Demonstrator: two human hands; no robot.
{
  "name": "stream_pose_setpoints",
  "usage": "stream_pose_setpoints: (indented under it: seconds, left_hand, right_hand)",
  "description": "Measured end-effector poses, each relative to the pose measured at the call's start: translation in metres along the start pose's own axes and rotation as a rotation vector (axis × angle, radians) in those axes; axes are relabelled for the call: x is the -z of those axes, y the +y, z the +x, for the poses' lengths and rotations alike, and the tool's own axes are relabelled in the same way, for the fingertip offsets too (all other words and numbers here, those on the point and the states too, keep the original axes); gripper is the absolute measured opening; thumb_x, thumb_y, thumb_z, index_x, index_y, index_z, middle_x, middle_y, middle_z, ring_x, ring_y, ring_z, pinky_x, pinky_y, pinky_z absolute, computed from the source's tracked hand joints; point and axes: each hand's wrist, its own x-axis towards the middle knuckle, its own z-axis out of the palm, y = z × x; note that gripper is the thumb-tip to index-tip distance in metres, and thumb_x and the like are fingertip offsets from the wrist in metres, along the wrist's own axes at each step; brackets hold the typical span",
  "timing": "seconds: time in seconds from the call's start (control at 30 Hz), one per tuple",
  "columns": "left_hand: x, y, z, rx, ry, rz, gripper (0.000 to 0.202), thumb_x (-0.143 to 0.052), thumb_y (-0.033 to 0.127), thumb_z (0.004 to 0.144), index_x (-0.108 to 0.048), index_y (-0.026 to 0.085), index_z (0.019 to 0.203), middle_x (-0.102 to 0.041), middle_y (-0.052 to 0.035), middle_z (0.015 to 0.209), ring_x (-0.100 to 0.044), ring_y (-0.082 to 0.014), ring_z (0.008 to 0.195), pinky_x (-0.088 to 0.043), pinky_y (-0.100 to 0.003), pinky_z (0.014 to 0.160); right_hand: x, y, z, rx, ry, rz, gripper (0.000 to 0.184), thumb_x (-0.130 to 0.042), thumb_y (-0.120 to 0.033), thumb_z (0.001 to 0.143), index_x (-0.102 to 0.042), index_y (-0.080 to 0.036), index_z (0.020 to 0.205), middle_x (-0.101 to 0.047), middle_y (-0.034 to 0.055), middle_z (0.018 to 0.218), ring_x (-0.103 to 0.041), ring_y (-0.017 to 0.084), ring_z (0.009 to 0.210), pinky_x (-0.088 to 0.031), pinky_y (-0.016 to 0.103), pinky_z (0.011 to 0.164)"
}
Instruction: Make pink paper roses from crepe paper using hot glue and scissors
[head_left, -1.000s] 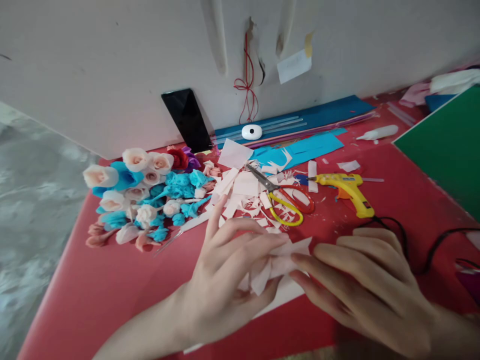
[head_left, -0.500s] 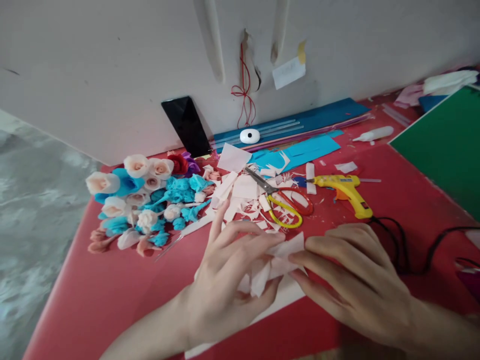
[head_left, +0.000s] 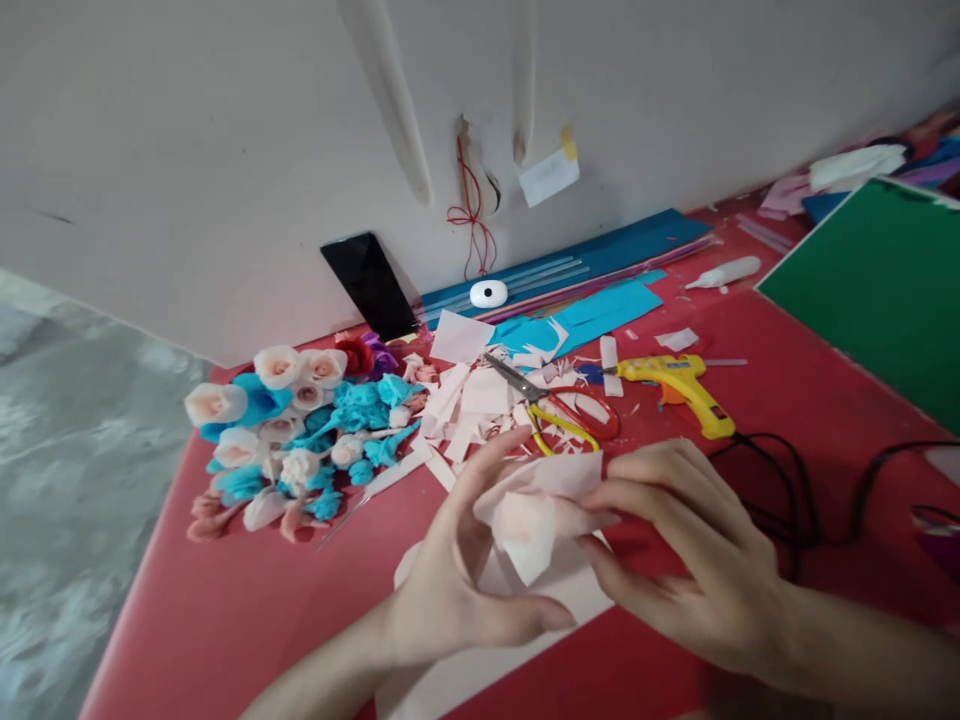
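A pale pink paper flower (head_left: 525, 530) with loose, folded petals is between my hands above the table. My right hand (head_left: 690, 540) pinches its right side between thumb and fingers. On the other side my left hand (head_left: 465, 570) curves around the flower, thumb and fingers well apart; whether a finger touches the back petals I cannot tell. Under both hands lies a white sheet of paper (head_left: 480, 670). Scissors (head_left: 551, 395) with one red and one yellow handle rest on pale paper scraps (head_left: 450, 400) just beyond.
Finished paper flowers (head_left: 300, 440) in white, blue and pink are heaped at left. A yellow glue gun (head_left: 679, 380) with a black cord (head_left: 795, 500) lies at right. Along the wall are a phone (head_left: 369, 285), a white case (head_left: 489, 293) and blue paper (head_left: 600, 310). A green board (head_left: 870, 290) stands far right.
My left hand has opened away from the flower, its thumb now apart from the fingers. More of the flower shows, still pinched by my right hand. The view has shifted slightly.
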Motion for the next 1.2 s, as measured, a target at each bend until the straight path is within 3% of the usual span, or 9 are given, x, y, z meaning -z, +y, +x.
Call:
stream_pose_setpoints:
  seconds: [0.13,0.2,0.3,0.57,0.73,0.9,1.2]
  left_hand:
    - [-0.009,-0.004,0.004,0.164,0.057,-0.062,0.037,-0.074,0.026,0.064,-0.066,0.02,0.099,-0.072,-0.0057,0.092,-0.067,-0.0232,0.086,-0.054,-0.029,0.077]
    - [-0.011,-0.009,0.004,0.226,0.066,-0.058,0.021,-0.073,0.028,0.065,-0.071,0.015,0.082,-0.073,-0.0069,0.086,-0.067,-0.0225,0.08,-0.054,-0.029,0.074]
    - [-0.013,-0.017,0.002,0.218,0.135,-0.12,0.018,-0.073,0.028,0.065,-0.071,0.017,0.08,-0.072,-0.0041,0.082,-0.066,-0.0192,0.077,-0.053,-0.028,0.073]
    - [-0.016,-0.009,0.009,0.093,0.089,-0.029,0.027,-0.069,0.037,0.068,-0.072,0.017,0.086,-0.07,-0.0067,0.095,-0.064,-0.0239,0.088,-0.051,-0.033,0.081]
    - [-0.013,-0.019,0.004,0.142,0.197,-0.11,0.029,-0.071,0.039,0.065,-0.068,0.017,0.084,-0.068,-0.0062,0.092,-0.062,-0.0221,0.083,-0.05,-0.034,0.078]
    - [-0.008,-0.034,-0.004,0.21,0.191,-0.204,0.022,-0.066,0.036,0.072,-0.067,0.016,0.079,-0.067,-0.0056,0.084,-0.061,-0.0208,0.085,-0.046,-0.035,0.084]
    - [-0.011,-0.031,0.0,0.168,0.245,-0.429,0.017,-0.069,0.03,0.07,-0.067,0.019,0.082,-0.068,-0.0025,0.081,-0.062,-0.0195,0.084,-0.046,-0.032,0.082]
  right_hand:
    - [-0.005,0.002,-0.003,-0.005,0.038,0.023,0.015,-0.062,-0.011,0.071,-0.054,-0.014,0.084,-0.057,0.0036,0.079,-0.05,0.014,0.07,-0.042,0.031,0.06]
    - [-0.008,0.002,-0.006,0.007,0.049,0.037,0.014,-0.062,-0.011,0.072,-0.054,-0.013,0.084,-0.057,0.004,0.079,-0.051,0.015,0.072,-0.042,0.031,0.062]
    - [-0.01,0.001,-0.008,0.016,0.059,0.043,0.012,-0.06,-0.011,0.073,-0.054,-0.013,0.084,-0.058,0.0043,0.079,-0.052,0.015,0.072,-0.042,0.032,0.063]
    - [-0.011,0.002,-0.008,0.049,0.029,-0.01,0.01,-0.056,-0.013,0.077,-0.06,-0.013,0.086,-0.06,0.0041,0.08,-0.054,0.015,0.073,-0.04,0.031,0.065]
    - [-0.012,0.0,-0.008,0.051,0.021,0.023,0.016,-0.059,-0.013,0.075,-0.061,-0.012,0.091,-0.061,0.0049,0.082,-0.053,0.016,0.075,-0.04,0.032,0.067]
    - [-0.01,-0.002,-0.007,0.051,0.005,0.02,0.018,-0.055,-0.012,0.078,-0.062,-0.011,0.095,-0.06,0.0044,0.08,-0.05,0.015,0.073,-0.039,0.031,0.065]
    - [-0.009,0.003,-0.008,0.11,-0.024,-0.082,0.027,-0.056,-0.013,0.078,-0.061,-0.011,0.104,-0.058,0.0052,0.081,-0.049,0.015,0.076,-0.04,0.033,0.067]
